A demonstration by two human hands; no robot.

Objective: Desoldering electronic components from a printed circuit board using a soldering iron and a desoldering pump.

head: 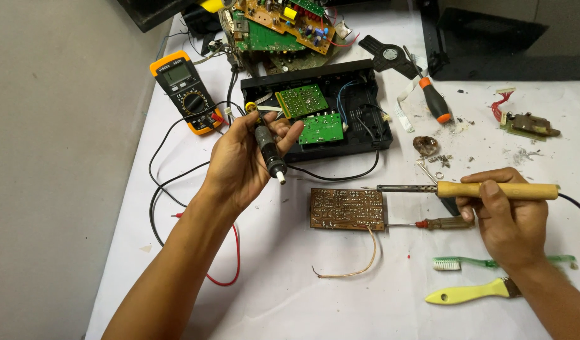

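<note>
My left hand [242, 164] grips a dark desoldering pump [269, 151], its white tip pointing down and to the right, above the table. My right hand [507, 217] holds a soldering iron by its wooden handle [498, 190]. The metal tip [400, 187] points left, just above the top right edge of a brown circuit board [348, 208] that lies solder side up between my hands. A thin pale wire [359, 267] curls out from the board's lower edge.
A black open case [365, 135] with two green boards lies behind. A yellow multimeter [184, 91] with black and red leads sits at the left. Screwdrivers [433, 99] [438, 223], a green toothbrush [491, 262], a yellow-handled brush [469, 292] and loose boards [283, 25] lie around.
</note>
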